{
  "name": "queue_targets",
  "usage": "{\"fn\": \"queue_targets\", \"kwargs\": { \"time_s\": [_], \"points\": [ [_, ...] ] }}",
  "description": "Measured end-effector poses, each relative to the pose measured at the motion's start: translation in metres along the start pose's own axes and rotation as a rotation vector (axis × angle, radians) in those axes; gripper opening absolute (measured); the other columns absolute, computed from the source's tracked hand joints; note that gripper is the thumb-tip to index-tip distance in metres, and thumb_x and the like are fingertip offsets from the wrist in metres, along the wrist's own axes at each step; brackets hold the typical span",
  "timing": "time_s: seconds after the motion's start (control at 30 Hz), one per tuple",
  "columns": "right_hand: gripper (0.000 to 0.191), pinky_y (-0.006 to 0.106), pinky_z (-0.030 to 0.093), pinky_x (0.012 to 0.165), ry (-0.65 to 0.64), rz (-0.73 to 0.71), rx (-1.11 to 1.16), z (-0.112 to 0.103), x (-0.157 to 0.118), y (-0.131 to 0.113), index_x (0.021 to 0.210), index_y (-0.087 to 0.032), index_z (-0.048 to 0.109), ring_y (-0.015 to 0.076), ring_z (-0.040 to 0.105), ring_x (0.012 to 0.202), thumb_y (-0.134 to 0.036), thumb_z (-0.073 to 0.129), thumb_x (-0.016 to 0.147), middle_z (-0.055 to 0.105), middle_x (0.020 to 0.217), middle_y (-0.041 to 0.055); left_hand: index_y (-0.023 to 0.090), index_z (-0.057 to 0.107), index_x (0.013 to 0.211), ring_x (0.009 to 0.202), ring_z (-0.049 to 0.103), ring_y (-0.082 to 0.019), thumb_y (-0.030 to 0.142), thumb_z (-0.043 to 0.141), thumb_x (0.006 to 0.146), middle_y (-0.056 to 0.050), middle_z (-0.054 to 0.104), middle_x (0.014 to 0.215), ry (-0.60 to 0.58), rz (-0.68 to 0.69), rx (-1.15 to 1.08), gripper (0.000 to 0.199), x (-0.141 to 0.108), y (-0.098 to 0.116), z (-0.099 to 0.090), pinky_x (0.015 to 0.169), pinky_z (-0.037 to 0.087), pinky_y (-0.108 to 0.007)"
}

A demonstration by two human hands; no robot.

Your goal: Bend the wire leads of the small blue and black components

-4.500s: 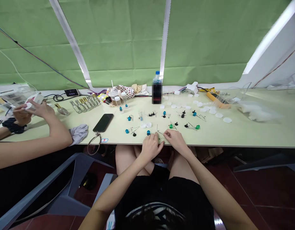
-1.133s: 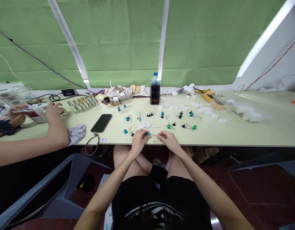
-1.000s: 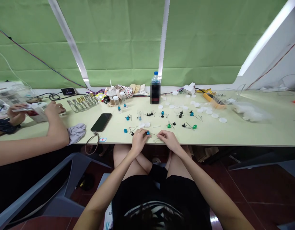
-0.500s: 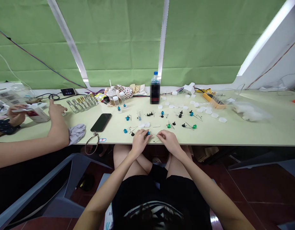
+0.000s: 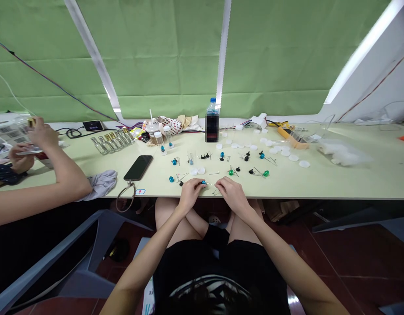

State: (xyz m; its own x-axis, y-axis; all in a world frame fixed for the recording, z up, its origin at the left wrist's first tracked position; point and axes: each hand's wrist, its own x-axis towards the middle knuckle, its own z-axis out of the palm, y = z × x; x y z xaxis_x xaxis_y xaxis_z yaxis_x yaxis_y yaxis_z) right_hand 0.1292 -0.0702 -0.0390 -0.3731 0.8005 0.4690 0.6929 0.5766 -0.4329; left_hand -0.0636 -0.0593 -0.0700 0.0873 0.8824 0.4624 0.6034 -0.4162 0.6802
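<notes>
Near edge of pale cream table point(image 5: 287, 183): both hands together.
Left hand point(image 5: 189, 195): closed, pinching round blue bead point(image 5: 203, 182).
Right hand point(image 5: 234, 195): closed on thin silver wire point(image 5: 211, 184).

Black clothing point(image 5: 188, 267) with a white-streaked print point(image 5: 205, 291) — bare arms point(image 5: 145, 258), bare hands point(image 5: 234, 194).

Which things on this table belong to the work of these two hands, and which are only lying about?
Work: left hand, right hand, blue bead on a wire, green bead, black piece.
Lying about: phone, water bottle, grey cloth.
</notes>
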Motion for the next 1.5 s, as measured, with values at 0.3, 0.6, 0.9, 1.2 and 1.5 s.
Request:
{"fn": "queue_targets", "kwargs": {
  "time_s": [0.3,0.6,0.9,1.2,1.5],
  "points": [
    [0.021,0.031,0.042,0.072,-0.006,0.022,0.051,-0.002,0.002,0.002,0.088,-0.022,0.061,0.0205,0.061,0.081,-0.024,0.042,0.095,0.065,0.089,0.0056,0.021,0.069,0.101,0.074,0.065,-0.016,0.023,0.058,0.087,-0.002,0.073,0.089,-0.004,-0.005,-0.045,0.019,-0.001,0.004,0.000,0.072,0.051,-0.028],
    [0.022,0.031,0.041,0.074,-0.010,0.050,0.075,-0.002,0.004,0.006,0.085,-0.022,0.061,0.0210,0.060,0.082,-0.024,0.042,0.095,0.065,0.088,0.0057,0.021,0.069,0.092,0.085,0.063,-0.018,0.019,0.054,0.088,-0.003,0.072,0.091,-0.020,0.093,0.031,0.015,-0.001,0.013,-0.004,0.077,0.050,-0.030],
    [0.018,0.031,0.039,0.073,-0.004,0.167,0.284,0.000,0.007,0.017,0.077,-0.021,0.060,0.0210,0.056,0.082,-0.027,0.048,0.089,0.064,0.085,0.0058,0.020,0.068,0.087,0.078,0.063,-0.017,0.017,0.053,0.087,-0.003,0.071,0.087,-0.053,0.104,0.063,0.016,0.002,0.009,-0.008,0.070,0.048,-0.027],
    [0.029,0.021,0.019,0.044,-0.153,0.335,1.168,-0.012,0.009,0.008,0.077,-0.016,0.059,0.0059,0.030,0.048,-0.044,0.066,0.080,0.045,0.063,-0.0038,0.019,0.066,0.086,0.076,0.061,-0.015,0.016,0.051,0.088,-0.003,0.070,0.087,-0.028,0.104,0.043,0.015,0.001,0.007,-0.005,0.071,0.045,-0.026],
    [0.025,0.020,0.017,0.043,-0.176,0.314,1.349,-0.018,0.007,-0.001,0.074,-0.015,0.062,0.0053,0.032,0.049,-0.038,0.072,0.077,0.047,0.062,-0.0026,0.019,0.066,0.086,0.074,0.060,-0.015,0.017,0.051,0.087,-0.003,0.069,0.087,-0.019,0.097,0.013,0.015,0.001,0.003,-0.003,0.070,0.045,-0.025]
  ]
}}
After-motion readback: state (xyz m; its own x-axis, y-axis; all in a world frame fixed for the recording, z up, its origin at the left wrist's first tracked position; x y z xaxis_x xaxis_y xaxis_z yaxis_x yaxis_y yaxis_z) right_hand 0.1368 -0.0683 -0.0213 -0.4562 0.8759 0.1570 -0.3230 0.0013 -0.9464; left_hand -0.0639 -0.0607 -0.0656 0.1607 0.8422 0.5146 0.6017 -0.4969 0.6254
